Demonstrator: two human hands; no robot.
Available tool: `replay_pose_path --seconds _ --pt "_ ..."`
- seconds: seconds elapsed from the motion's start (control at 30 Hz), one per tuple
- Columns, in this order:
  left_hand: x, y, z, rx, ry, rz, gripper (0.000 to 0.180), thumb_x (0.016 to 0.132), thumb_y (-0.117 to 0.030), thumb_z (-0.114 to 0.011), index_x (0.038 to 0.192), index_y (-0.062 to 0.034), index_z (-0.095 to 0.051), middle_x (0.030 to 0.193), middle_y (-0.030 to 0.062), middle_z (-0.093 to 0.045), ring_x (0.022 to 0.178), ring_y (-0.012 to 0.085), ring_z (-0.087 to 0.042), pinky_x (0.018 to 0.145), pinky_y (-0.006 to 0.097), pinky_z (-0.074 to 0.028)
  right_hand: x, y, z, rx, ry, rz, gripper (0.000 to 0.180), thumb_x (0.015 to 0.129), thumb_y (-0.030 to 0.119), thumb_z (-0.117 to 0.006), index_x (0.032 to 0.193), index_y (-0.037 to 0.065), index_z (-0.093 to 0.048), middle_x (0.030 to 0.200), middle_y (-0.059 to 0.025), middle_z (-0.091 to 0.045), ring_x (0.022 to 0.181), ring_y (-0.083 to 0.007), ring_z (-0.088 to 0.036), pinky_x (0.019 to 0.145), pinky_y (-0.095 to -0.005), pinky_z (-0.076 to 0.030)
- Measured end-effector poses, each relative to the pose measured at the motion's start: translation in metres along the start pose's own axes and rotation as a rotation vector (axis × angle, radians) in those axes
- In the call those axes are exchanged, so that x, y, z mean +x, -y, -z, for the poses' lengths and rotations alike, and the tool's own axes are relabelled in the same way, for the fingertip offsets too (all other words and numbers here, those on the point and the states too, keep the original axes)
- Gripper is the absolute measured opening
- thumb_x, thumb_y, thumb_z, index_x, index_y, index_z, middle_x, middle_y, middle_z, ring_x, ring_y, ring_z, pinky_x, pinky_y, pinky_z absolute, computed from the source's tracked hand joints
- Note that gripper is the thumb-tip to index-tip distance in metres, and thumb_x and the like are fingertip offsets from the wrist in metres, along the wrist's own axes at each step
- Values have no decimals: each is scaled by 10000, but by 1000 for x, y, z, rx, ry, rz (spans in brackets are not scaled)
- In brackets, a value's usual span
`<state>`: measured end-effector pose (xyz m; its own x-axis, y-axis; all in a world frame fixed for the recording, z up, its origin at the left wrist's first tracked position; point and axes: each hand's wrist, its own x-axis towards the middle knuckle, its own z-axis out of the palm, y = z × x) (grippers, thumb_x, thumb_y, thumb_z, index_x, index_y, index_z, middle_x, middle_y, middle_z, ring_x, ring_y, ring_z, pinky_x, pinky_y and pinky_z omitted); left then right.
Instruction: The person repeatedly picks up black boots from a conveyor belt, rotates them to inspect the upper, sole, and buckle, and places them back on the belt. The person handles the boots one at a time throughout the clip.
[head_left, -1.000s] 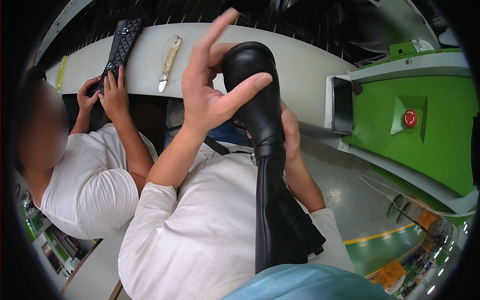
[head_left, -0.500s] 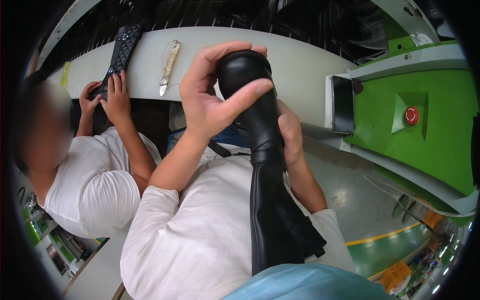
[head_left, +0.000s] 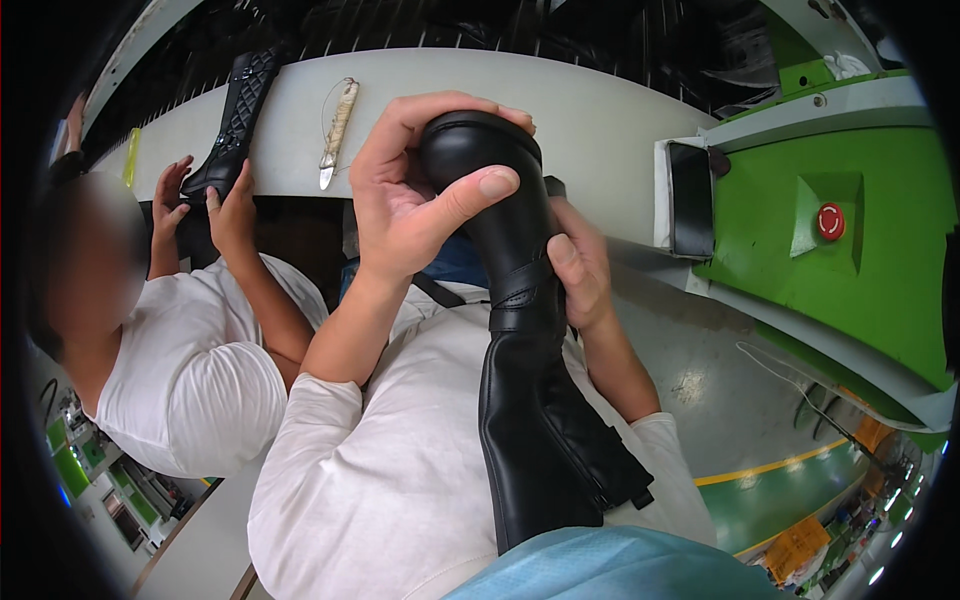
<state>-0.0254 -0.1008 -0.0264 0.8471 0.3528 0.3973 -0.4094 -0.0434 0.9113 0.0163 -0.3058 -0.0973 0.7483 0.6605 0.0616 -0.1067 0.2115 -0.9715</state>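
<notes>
A tall black boot (head_left: 525,400) lies lengthwise in front of my chest, its toe pointing away from me and its shaft reaching down toward my body. Round the toe wraps my left hand (head_left: 420,190), thumb on the upper and fingers over the sole edge. My right hand (head_left: 583,268) grips the right side near the heel and ankle strap; some of its fingers are hidden behind the boot. A zip runs along the shaft's right side, its flap hanging loose at the top.
On the pale worktable (head_left: 430,75) lies a knife with a wrapped handle (head_left: 338,130). At left, a co-worker in white (head_left: 200,380) has hands beside a quilted black boot (head_left: 230,130). A green machine (head_left: 790,290) with a red button stands at right. Dark slats run behind the table.
The boot has tilted slightly, its shaft shifting left and its toe dipping a little toward me, both hands moving with it. The co-worker's fingers have spread away from the quilted boot.
</notes>
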Motion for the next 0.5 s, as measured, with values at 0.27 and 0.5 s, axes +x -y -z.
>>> replay_pose_path --seconds 0.27,0.5 --pt "3 -17 32 74 263 147 663 793 -99 -991 1357 103 -709 1298 307 -795 1199 347 -799 1063 464 -648 5 32 22 -404 14 168 665 942 480 -866 1298 -68 -743 1079 -217 -796 961 -320 -783 881 -388 -605" --pt "-10 -8 29 -27 198 107 652 761 -153 -1002 1298 96 -729 1254 316 -803 1184 373 -806 1059 489 -648 5 31 22 -394 55 200 654 921 453 -894 1284 -69 -742 1069 -218 -787 966 -326 -782 885 -391 -605"
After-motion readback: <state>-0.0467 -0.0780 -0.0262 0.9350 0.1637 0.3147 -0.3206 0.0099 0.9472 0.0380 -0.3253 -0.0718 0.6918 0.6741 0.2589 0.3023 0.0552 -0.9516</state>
